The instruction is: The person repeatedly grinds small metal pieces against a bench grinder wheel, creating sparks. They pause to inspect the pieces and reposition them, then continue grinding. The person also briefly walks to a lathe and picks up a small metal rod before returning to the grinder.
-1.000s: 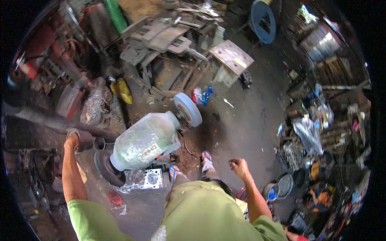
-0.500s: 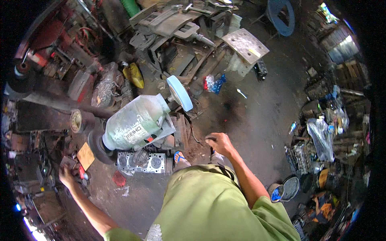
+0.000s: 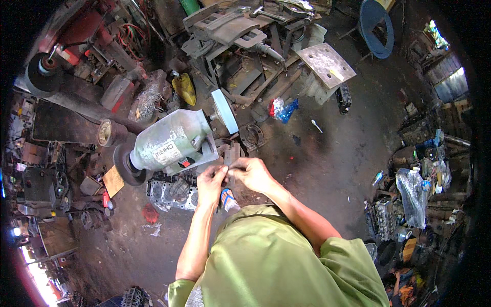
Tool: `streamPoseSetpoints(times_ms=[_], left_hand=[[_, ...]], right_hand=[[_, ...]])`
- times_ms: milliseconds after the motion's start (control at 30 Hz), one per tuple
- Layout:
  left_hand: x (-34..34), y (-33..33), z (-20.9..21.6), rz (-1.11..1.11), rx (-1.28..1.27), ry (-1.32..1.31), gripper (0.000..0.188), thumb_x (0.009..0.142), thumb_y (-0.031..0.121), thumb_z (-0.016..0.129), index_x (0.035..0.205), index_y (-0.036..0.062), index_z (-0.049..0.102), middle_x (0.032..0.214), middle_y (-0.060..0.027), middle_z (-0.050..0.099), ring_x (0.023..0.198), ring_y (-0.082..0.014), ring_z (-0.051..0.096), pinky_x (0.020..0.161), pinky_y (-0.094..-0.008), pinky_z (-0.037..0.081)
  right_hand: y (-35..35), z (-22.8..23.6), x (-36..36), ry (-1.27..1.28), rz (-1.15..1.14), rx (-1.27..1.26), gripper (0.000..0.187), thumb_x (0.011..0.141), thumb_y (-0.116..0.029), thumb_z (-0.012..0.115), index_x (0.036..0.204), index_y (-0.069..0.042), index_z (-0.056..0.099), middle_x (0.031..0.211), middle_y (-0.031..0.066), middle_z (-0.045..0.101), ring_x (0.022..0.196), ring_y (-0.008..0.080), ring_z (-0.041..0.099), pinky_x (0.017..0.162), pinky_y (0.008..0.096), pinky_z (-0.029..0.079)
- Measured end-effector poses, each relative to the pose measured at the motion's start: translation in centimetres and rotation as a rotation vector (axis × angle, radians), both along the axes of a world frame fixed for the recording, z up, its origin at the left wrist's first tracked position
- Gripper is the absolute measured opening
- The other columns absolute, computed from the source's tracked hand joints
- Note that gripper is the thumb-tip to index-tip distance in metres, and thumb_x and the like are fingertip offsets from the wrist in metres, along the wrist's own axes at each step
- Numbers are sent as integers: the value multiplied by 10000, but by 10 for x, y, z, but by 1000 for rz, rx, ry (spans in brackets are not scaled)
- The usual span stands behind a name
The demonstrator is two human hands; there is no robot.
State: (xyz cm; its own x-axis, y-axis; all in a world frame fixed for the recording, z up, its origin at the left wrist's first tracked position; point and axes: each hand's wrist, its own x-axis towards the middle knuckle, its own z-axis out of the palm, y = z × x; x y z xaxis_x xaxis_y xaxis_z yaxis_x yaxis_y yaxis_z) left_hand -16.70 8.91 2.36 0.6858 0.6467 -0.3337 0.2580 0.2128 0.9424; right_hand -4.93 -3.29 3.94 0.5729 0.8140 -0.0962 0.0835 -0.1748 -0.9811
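My left hand [image 3: 209, 187] and my right hand [image 3: 252, 176] meet in front of my waist, fingertips pinched together. Whatever they hold between them is too small or hidden to make out. Just beyond them stands a pale green bench grinder [image 3: 171, 135]. On its right end is a light blue grinding wheel [image 3: 225, 113], and a dark wheel [image 3: 123, 162] sits on the left end. Below the grinder, partly covered by my left hand, lies a grey metal engine part [image 3: 159, 190] with round openings. A foot in a blue sandal [image 3: 226, 196] shows under my hands.
A cluttered metal stand with a vise [image 3: 238, 36] is at the back. Right of it lies a metal plate with holes [image 3: 327, 64], near a blue ring-shaped seat [image 3: 376, 30]. Scrap and a plastic-wrapped bundle [image 3: 412, 197] line the right side. A yellow container [image 3: 184, 89] stands behind the grinder.
My left hand has come from the far left, beside the brown board, to the middle. My right hand has shifted left to meet it. The view has turned slightly.
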Motion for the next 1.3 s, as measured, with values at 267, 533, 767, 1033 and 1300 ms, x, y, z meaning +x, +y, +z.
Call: streamPoseSetpoints(times_ms=[267, 533, 767, 1033, 1300], left_hand=[[49, 7, 29, -177, 207, -35, 135, 881, 122, 680, 915, -5, 707, 733, -18, 656, 582, -58, 510, 525, -223, 406], [55, 10, 25, -152, 296, -67, 186, 895, 115, 638, 1033, 3, 695, 891, -66, 695, 794, -108, 607, 726, -261, 479], [50, 5, 12, -132, 667, -80, 227, 886, 75, 591, 1090, 17, 672, 1020, -134, 674, 977, -236, 651, 873, -331, 493], [57, 6, 14, -128, 716, -78, 248, 889, 80, 575, 1113, 19, 662, 1054, -152, 666, 987, -261, 649, 879, -341, 495], [63, 16, 13, -163, 772, -109, 235, 881, 55, 575, 1095, 22, 667, 1047, -142, 675, 982, -251, 655, 872, -337, 500]], right_hand=[[-2, 13, 16, 112, -247, -24, 168, 860, -110, 667, 971, 10, 703, 744, 60, 672, 658, 96, 583, 606, 282, 477], [15, 5, 17, 333, -413, 191, 144, 878, -92, 652, 941, 32, 690, 761, 47, 662, 651, 103, 568, 598, 257, 473], [40, -8, 10, 486, -587, 312, 134, 894, -102, 640, 952, 8, 690, 777, 27, 661, 658, 77, 556, 584, 230, 441], [52, -11, 9, 454, -651, 360, 132, 900, -107, 633, 952, 2, 686, 802, 21, 659, 693, 74, 558, 604, 228, 437], [62, -17, 8, 497, -713, 375, 128, 899, -89, 630, 936, 25, 676, 813, 31, 660, 719, 79, 561, 641, 232, 460]])
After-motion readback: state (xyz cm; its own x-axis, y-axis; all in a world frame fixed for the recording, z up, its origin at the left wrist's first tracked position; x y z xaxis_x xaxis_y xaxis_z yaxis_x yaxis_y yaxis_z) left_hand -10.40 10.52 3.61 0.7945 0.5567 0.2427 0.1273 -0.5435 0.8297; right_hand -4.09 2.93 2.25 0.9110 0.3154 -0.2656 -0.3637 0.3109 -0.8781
